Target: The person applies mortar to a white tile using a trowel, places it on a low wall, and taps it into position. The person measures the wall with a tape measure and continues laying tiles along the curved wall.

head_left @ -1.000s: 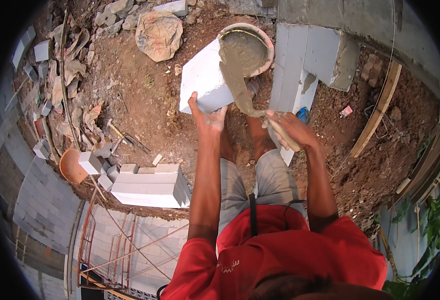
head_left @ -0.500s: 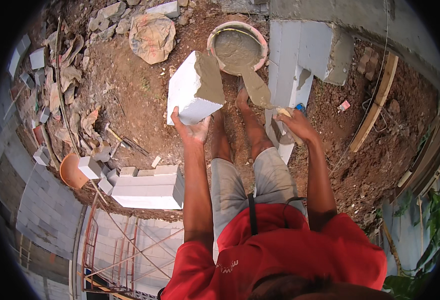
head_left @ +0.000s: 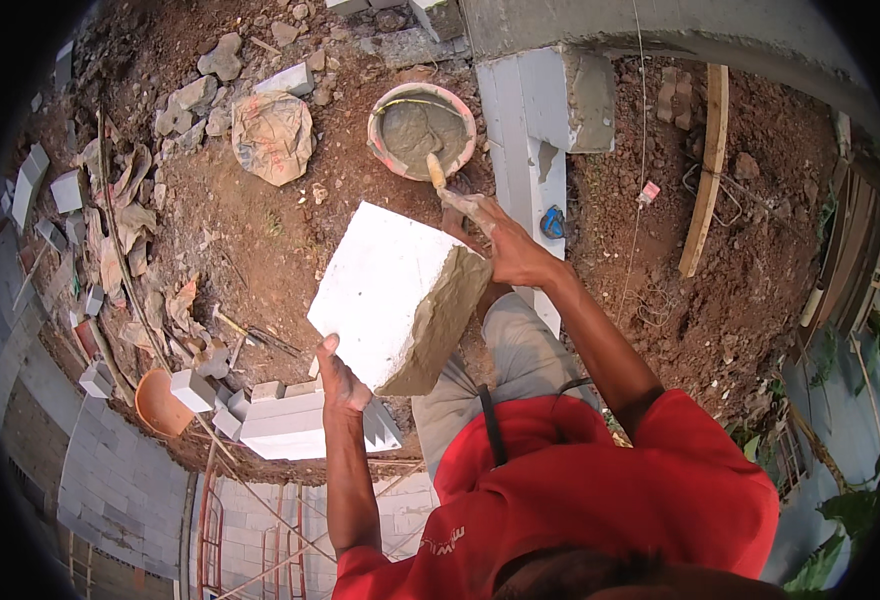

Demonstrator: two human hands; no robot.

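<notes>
My left hand [head_left: 343, 377] grips the lower left of a white block [head_left: 370, 290], whose right face carries thick grey mortar. My right hand [head_left: 490, 225] is beside the block’s upper right, its mortar-smeared fingers stretched toward a wooden trowel handle [head_left: 436, 170] at the bucket’s lower rim; I cannot make out whether they touch it. The round bucket [head_left: 378, 112] holds wet grey mortar.
A blockwork wall [head_left: 515, 110] runs right of the bucket, with a blue object [head_left: 552, 222] beside it. A crumpled sack [head_left: 270, 140], hammer [head_left: 235, 325], orange basin [head_left: 160, 400] and stacked blocks [head_left: 290, 428] lie around. A timber plank [head_left: 705, 170] lies on soil at right.
The block has come lower, nearer my body, and turned. My right hand has moved up and left, and the trowel handle now points up at the bucket instead of lying in my palm.
</notes>
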